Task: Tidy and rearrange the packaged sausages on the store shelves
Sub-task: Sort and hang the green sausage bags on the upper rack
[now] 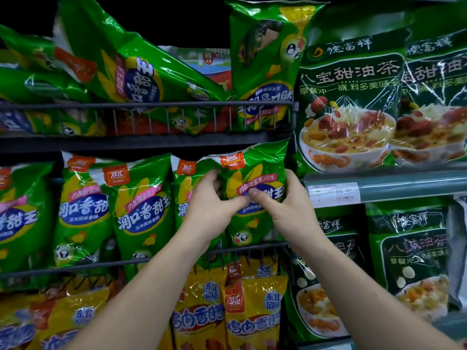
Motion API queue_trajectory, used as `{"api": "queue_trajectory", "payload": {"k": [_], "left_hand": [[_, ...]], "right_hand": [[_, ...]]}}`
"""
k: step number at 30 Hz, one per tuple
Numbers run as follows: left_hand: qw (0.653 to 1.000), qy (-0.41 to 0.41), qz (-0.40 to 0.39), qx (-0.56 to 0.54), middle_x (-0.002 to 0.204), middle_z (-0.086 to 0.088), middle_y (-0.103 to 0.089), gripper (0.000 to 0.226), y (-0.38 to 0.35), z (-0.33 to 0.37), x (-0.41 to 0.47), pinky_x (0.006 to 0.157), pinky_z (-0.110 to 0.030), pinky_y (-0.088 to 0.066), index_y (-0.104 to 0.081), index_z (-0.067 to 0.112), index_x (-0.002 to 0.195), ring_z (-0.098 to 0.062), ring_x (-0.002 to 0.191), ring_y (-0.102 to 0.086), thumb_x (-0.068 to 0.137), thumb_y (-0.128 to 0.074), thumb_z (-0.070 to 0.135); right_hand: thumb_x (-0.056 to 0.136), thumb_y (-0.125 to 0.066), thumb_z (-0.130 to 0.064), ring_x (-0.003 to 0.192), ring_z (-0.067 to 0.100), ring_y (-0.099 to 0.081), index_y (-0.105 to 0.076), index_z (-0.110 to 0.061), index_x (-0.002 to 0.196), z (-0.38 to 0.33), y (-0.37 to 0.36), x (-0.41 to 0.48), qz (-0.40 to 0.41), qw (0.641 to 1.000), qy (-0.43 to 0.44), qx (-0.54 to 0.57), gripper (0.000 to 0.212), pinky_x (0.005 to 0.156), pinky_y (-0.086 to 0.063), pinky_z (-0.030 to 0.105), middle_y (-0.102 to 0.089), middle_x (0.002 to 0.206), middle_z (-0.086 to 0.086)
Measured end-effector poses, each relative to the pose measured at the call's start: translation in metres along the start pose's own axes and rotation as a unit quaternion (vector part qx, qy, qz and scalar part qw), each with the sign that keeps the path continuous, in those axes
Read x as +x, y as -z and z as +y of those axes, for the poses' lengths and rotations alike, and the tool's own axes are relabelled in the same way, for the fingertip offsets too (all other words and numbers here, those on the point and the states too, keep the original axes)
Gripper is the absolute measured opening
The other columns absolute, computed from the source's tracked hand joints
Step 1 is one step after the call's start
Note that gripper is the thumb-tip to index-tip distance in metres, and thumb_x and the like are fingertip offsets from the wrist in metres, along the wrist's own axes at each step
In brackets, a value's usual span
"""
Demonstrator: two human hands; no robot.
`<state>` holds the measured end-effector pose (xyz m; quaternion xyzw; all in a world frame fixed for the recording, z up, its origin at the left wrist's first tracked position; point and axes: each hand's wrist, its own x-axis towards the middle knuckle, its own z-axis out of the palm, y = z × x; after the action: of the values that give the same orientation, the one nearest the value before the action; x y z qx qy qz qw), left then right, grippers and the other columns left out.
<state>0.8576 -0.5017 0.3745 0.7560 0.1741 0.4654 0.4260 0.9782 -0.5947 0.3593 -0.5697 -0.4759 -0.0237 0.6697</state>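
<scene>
A green corn sausage pack (255,173) stands upright at the right end of the middle wire shelf (252,247). My left hand (209,205) grips its left edge with curled fingers and its thumb on the front. Along the right edge my right hand (283,203) holds the same pack, the thumb pressing the label. More green packs (141,205) stand upright in a row to the left. On the top shelf, green packs (131,69) lie tilted and jumbled, and one pack (265,61) stands upside down.
Yellow sausage packs (252,311) fill the bottom shelf under my arms. Dark green oil tea bags (351,97) occupy the neighbouring shelves on the right, above a rail with a price tag (333,194). A wire rail (151,105) fronts the top shelf.
</scene>
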Motion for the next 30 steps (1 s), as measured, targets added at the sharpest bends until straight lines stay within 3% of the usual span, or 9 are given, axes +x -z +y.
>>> {"api": "queue_trajectory", "payload": {"k": [3, 6, 10, 14, 17, 19, 22, 30], "left_hand": [[1.000, -0.004, 0.007, -0.011, 0.130, 0.008, -0.052, 0.067, 0.000, 0.002, -0.001, 0.084, -0.014, -0.044, -0.042, 0.018, 0.143, -0.007, 0.115, -0.051, 0.085, -0.075, 0.021], [1.000, -0.009, 0.011, -0.007, 0.137, 0.001, -0.054, 0.058, 0.000, -0.003, -0.001, 0.088, -0.015, -0.043, -0.045, 0.017, 0.139, -0.008, 0.116, -0.053, 0.088, -0.072, 0.015], [1.000, -0.009, 0.015, -0.006, 0.143, -0.001, -0.050, 0.059, -0.002, -0.007, -0.001, 0.098, -0.022, -0.040, -0.043, 0.016, 0.141, -0.011, 0.126, -0.050, 0.089, -0.071, 0.015], [1.000, -0.015, 0.014, -0.013, 0.147, -0.001, -0.047, 0.064, -0.002, -0.009, -0.003, 0.101, -0.023, -0.040, -0.040, 0.016, 0.146, -0.012, 0.131, -0.048, 0.089, -0.071, 0.017], [0.999, -0.027, 0.023, -0.030, 0.141, 0.005, -0.050, 0.059, 0.000, -0.007, -0.008, 0.095, -0.014, -0.042, -0.043, 0.019, 0.142, -0.009, 0.129, -0.050, 0.090, -0.070, 0.015], [0.997, -0.041, 0.037, -0.047, 0.131, 0.011, -0.058, 0.051, 0.004, -0.006, -0.010, 0.093, -0.010, -0.048, -0.048, 0.025, 0.133, -0.004, 0.123, -0.055, 0.089, -0.070, 0.012], [0.995, -0.055, 0.054, -0.056, 0.122, 0.010, -0.064, 0.046, 0.008, -0.005, -0.011, 0.094, -0.016, -0.051, -0.052, 0.028, 0.126, -0.001, 0.116, -0.060, 0.087, -0.071, 0.012], [0.994, -0.081, 0.055, -0.043, 0.115, 0.019, -0.061, 0.045, 0.014, -0.001, -0.016, 0.076, -0.003, -0.046, -0.055, 0.026, 0.125, 0.010, 0.106, -0.059, 0.086, -0.073, 0.012]], "right_hand": [[0.084, -0.076, -0.030, 0.093, 0.002, -0.066, -0.054, -0.023, 0.120, 0.004, -0.001, 0.001, 0.023, 1.000, -0.011, -0.016, 0.043, 0.086, -0.057, 0.040, -0.068, 0.103, -0.012], [0.082, -0.078, -0.028, 0.098, 0.003, -0.064, -0.045, -0.018, 0.135, 0.009, -0.002, 0.000, 0.027, 0.998, -0.011, -0.053, 0.062, 0.092, -0.054, 0.035, -0.065, 0.109, -0.012], [0.084, -0.077, -0.026, 0.112, 0.006, -0.058, -0.026, -0.016, 0.151, 0.013, -0.008, -0.003, 0.024, 0.996, 0.009, -0.085, 0.084, 0.092, -0.046, 0.019, -0.057, 0.123, -0.009], [0.085, -0.076, -0.027, 0.122, 0.005, -0.051, -0.019, -0.018, 0.154, 0.014, -0.009, -0.007, 0.036, 0.993, 0.038, -0.101, 0.089, 0.098, -0.042, 0.015, -0.051, 0.136, -0.008], [0.083, -0.077, -0.027, 0.118, -0.001, -0.052, -0.021, -0.019, 0.153, 0.015, -0.007, -0.012, 0.046, 0.993, 0.055, -0.099, 0.090, 0.094, -0.042, 0.006, -0.051, 0.132, -0.012], [0.082, -0.079, -0.027, 0.119, 0.001, -0.054, -0.023, -0.018, 0.152, 0.016, -0.006, -0.016, 0.045, 0.991, 0.066, -0.103, 0.090, 0.097, -0.046, 0.014, -0.053, 0.134, -0.009], [0.082, -0.078, -0.029, 0.126, 0.007, -0.051, -0.024, -0.016, 0.152, 0.016, -0.005, -0.020, 0.042, 0.990, 0.079, -0.112, 0.090, 0.104, -0.047, 0.031, -0.050, 0.140, -0.005], [0.085, -0.075, -0.026, 0.131, 0.006, -0.043, -0.026, -0.017, 0.151, 0.007, -0.003, -0.023, 0.082, 0.987, 0.099, -0.094, 0.082, 0.109, -0.042, 0.029, -0.044, 0.140, -0.006]]}}
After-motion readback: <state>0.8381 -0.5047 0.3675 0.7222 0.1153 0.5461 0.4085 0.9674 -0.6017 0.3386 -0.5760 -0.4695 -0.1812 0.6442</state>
